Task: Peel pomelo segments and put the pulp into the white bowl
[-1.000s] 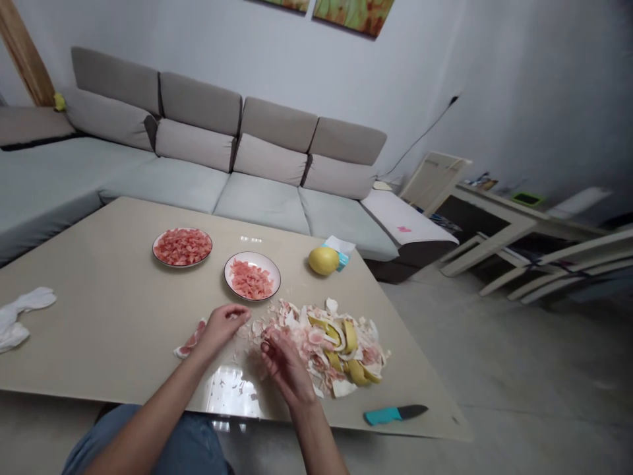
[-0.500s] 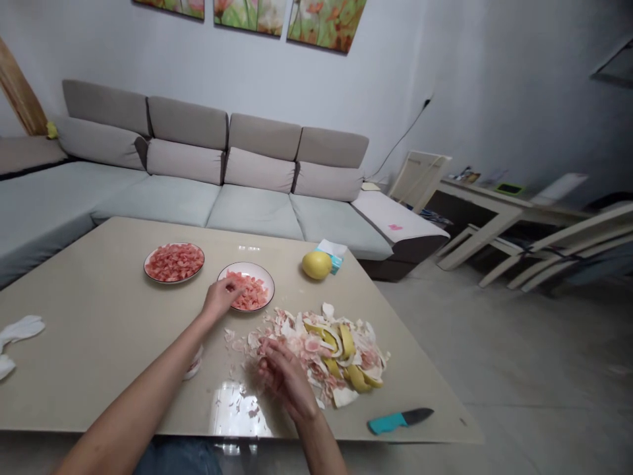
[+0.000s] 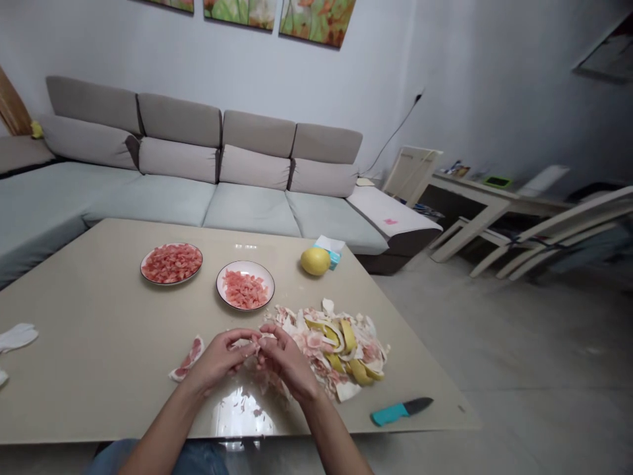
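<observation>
My left hand and my right hand meet above the near edge of the beige table. Both pinch a small pale piece of pomelo between their fingertips. Just right of them lies a heap of yellow and white peel and pink scraps. A pomelo segment lies left of my left hand. Behind the hands stand two plates of pink pomelo flesh, the nearer plate and the farther plate.
A whole yellow pomelo sits by a tissue pack at the table's far right. A teal-handled knife lies near the front right corner. White cloth lies at the left edge. A grey sofa runs behind the table.
My left hand pulled back from the nearer plate and joined my right hand at the front of the table. The camera view shifted slightly.
</observation>
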A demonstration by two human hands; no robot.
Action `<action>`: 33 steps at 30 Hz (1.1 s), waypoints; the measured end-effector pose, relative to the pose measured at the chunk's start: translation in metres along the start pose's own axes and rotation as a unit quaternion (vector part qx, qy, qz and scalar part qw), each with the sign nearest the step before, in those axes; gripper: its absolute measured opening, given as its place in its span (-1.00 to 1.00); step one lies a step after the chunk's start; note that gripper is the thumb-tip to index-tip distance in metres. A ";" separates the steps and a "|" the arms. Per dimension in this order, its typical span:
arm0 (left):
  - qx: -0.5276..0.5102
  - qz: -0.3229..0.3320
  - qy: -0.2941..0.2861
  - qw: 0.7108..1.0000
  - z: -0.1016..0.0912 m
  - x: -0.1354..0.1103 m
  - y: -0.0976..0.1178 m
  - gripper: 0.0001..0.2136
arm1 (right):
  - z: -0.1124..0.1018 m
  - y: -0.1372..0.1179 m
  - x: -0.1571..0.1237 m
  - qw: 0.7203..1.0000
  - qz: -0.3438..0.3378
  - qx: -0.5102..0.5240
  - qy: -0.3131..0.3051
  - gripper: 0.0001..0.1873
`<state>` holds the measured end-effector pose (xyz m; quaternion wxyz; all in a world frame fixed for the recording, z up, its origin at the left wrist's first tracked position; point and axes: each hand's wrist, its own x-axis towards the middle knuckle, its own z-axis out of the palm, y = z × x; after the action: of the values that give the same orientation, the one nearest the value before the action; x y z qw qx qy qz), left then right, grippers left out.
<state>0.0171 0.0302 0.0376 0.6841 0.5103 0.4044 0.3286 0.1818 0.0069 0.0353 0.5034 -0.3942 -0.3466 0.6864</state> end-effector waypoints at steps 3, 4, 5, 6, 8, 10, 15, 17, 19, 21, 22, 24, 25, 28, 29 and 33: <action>-0.014 0.010 0.019 1.000 -0.001 -0.001 0.000 -0.67 | 0.000 0.002 -0.002 0.995 -0.019 -0.090 0.025 -0.64; -0.018 0.020 0.034 0.999 -0.002 -0.001 0.000 -0.68 | 0.001 0.002 -0.004 0.990 -0.041 -0.124 0.045 -0.66; -0.020 0.034 0.052 0.998 -0.002 -0.001 0.000 -0.70 | 0.002 0.002 -0.006 0.982 -0.069 -0.162 0.070 -0.69; -0.020 0.049 0.069 0.996 -0.002 -0.001 0.000 -0.71 | 0.004 0.001 -0.009 0.970 -0.101 -0.201 0.094 -0.73; -0.013 0.082 0.098 0.992 -0.002 0.000 -0.001 -0.74 | 0.009 0.000 -0.015 0.939 -0.162 -0.275 0.125 -0.80; 0.002 0.108 0.115 0.987 0.000 0.000 -0.003 -0.76 | 0.015 -0.002 -0.021 0.909 -0.212 -0.334 0.131 -0.85; 0.059 0.168 0.143 0.973 0.004 -0.004 -0.006 -0.85 | 0.024 -0.004 -0.026 0.854 -0.296 -0.402 0.146 -0.84; 0.082 0.194 0.147 0.967 0.005 -0.006 -0.006 -0.90 | 0.024 -0.004 -0.026 0.840 -0.309 -0.420 0.148 -0.83; 0.106 0.211 0.153 0.960 0.006 -0.006 -0.007 -0.92 | 0.025 -0.004 -0.027 0.828 -0.316 -0.438 0.147 -0.82; 0.126 0.225 0.160 0.953 0.006 -0.006 -0.008 -0.93 | 0.025 -0.004 -0.027 0.821 -0.315 -0.452 0.152 -0.84; 0.131 0.232 0.162 0.950 0.006 -0.006 -0.009 -0.94 | 0.026 -0.003 -0.027 0.819 -0.313 -0.455 0.158 -0.85; 0.135 0.243 0.166 0.946 0.007 -0.007 -0.010 -0.95 | 0.028 -0.002 -0.026 0.817 -0.311 -0.454 0.175 -0.86; 0.133 0.248 0.169 0.945 0.008 -0.008 -0.010 -0.95 | 0.029 -0.002 -0.026 0.817 -0.311 -0.451 0.183 -0.87; 0.109 0.249 0.184 0.945 0.013 -0.010 -0.010 -0.95 | 0.032 0.002 -0.024 0.817 -0.320 -0.435 0.204 -0.87; 0.093 0.244 0.189 0.947 0.015 -0.010 -0.009 -0.95 | 0.033 0.003 -0.024 0.816 -0.323 -0.430 0.210 -0.87; -0.021 0.188 0.202 0.961 0.021 -0.007 -0.011 -0.91 | 0.034 0.006 -0.023 0.821 -0.329 -0.409 0.226 -0.88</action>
<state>0.0327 0.0121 0.0318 0.5242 0.4859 0.4242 0.5560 0.1529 -0.0191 0.0496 0.5563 -0.5701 -0.5812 0.1667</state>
